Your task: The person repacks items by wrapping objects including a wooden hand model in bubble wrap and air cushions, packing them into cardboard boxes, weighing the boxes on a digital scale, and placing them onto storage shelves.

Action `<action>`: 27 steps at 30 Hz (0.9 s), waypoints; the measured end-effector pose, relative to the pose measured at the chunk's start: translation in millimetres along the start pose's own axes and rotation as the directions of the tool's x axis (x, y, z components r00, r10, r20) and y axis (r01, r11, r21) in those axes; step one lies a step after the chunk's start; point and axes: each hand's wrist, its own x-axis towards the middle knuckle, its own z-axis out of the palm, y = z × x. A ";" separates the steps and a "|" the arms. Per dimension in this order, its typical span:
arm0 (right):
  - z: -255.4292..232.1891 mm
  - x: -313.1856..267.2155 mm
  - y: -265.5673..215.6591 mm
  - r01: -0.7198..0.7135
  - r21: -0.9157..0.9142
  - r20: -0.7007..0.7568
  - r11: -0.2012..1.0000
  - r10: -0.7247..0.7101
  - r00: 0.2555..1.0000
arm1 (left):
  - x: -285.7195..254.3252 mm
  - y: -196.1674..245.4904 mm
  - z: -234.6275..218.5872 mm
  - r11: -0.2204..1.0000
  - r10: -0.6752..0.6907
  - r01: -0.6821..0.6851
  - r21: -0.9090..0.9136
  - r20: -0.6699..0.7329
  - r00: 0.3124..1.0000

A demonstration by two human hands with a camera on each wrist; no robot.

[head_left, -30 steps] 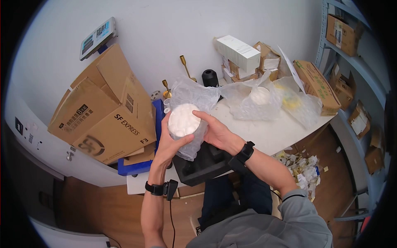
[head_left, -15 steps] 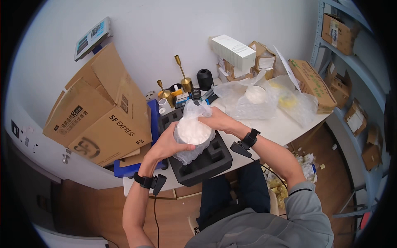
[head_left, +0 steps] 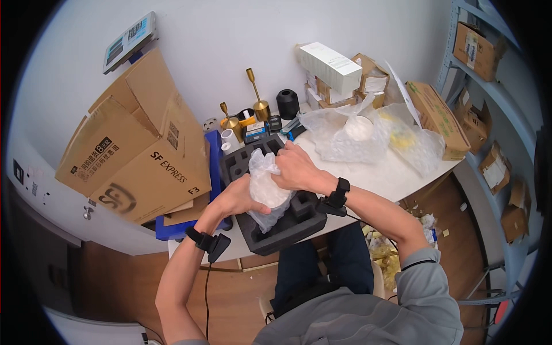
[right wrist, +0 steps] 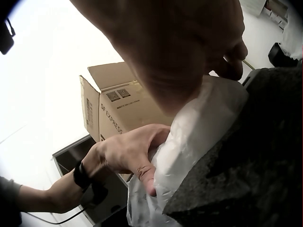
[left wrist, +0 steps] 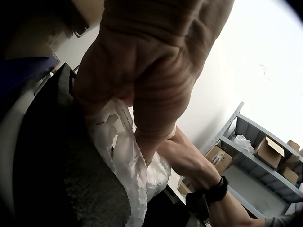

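Observation:
A round white object (head_left: pixel 268 191) in a clear plastic bag (head_left: pixel 263 163) lies between both hands, over a black foam insert (head_left: pixel 268 244). My left hand (head_left: pixel 234 196) grips its left side, thumb across the front; the right wrist view shows that thumb pressed into the plastic wrapping (right wrist: pixel 182 142). At the upper right, my right hand (head_left: pixel 300 167) curls its fingers on the bag's film. Plastic and fingers hide much of the white object. Crumpled film (left wrist: pixel 125 165) hangs beneath the left palm in the left wrist view.
On the left stands a large open carton (head_left: pixel 138 155) over a blue platform (head_left: pixel 172 231). Brass candlesticks (head_left: pixel 260 109) and a black cylinder (head_left: pixel 287 104) line the back. Another white round object (head_left: pixel 358 127) in plastic and stacked boxes (head_left: pixel 330 69) sit to the right.
The wrapped white object has come down closer over the foam insert and tilted. My right hand has shifted from its rim to the bag's film at the upper right; the left keeps its hold.

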 end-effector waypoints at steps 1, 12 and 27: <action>-4.1 1.3 -1.2 0.059 -0.096 -0.021 0.994 -0.061 0.998 | 0.5 0.1 -1.3 0.999 -0.052 0.052 0.003 0.031 0.998; -3.6 5.3 -4.9 0.049 -0.203 0.348 0.978 0.025 0.937 | 25.6 -17.0 5.8 0.932 -0.175 0.136 0.336 0.087 0.981; -29.9 -9.0 -55.5 0.134 0.132 0.453 0.982 -0.180 0.873 | 58.2 -35.5 28.5 0.764 -0.108 -0.104 0.636 0.286 0.952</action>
